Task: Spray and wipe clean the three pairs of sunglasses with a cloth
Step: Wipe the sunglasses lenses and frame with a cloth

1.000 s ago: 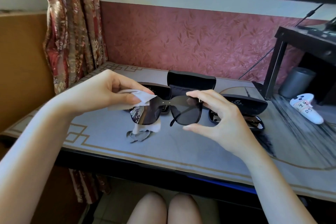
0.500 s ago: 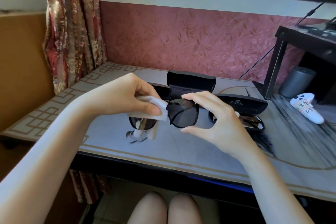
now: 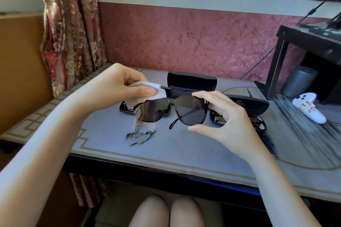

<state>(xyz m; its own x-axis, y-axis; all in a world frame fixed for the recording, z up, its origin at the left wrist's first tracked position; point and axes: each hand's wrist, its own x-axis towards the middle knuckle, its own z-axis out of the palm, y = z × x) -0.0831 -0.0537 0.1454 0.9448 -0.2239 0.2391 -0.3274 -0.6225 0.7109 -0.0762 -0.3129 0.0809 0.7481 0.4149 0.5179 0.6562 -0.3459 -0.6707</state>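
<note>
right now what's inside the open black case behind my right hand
A pair of sunglasses lies in the open black case; a lens and frame edge show either side of the right hand. The hand covers the middle, so the rest is hidden.

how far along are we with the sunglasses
Done: nothing provably; no pair looks set aside as finished. In hand: left hand pinches the cloth on one lens of the sunglasses the right hand holds. Left: a pair lying in the open case at right; a third is not clearly visible.
</note>
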